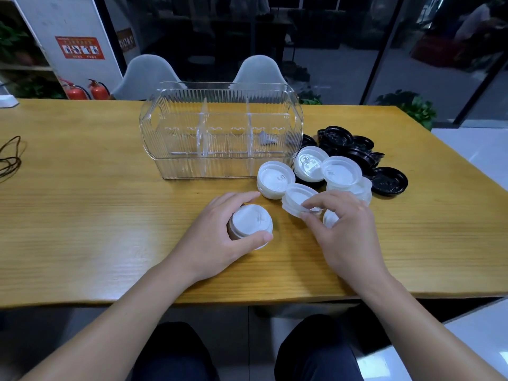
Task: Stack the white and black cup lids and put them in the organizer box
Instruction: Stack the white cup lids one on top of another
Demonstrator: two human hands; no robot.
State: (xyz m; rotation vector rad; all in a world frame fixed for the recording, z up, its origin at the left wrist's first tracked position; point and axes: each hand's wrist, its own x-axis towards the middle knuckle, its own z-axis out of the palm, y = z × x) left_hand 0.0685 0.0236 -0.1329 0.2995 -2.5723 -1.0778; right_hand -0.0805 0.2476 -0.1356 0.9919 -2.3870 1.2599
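Lids (298, 199) go white first — left hand (220, 240) grips the stack (251, 222), right hand (341, 229) pinches another, best seated squarely before the box (220, 130).

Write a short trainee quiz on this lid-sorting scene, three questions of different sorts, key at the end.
1. True or false: the organizer box already holds stacked lids.
2. Multiple choice: the left hand grips A) a black lid, B) a white lid stack, C) the box.
3. Fill in: the right hand pinches a ____ lid, while the black lids lie to the box's right.

Key: 1. False; its compartments hold no lids. 2. B. 3. white.
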